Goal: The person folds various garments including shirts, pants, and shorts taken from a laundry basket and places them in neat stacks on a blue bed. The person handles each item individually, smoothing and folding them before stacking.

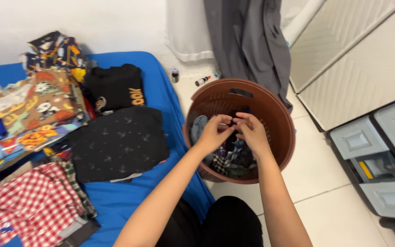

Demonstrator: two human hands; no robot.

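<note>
while the laundry basket (pixel 275 114) sits below, both hands (pixel 234 130) pinch dark clothing (pixel 234 153) over it.

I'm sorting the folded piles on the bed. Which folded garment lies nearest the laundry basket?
The black garment with small pale marks, at the bed's right edge beside the brown basket; the black printed top and red checked shirt lie farther away.

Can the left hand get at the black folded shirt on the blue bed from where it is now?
Probably yes: the left hand is over the brown basket, the black folded shirt lies just beside it, nothing between.
</note>
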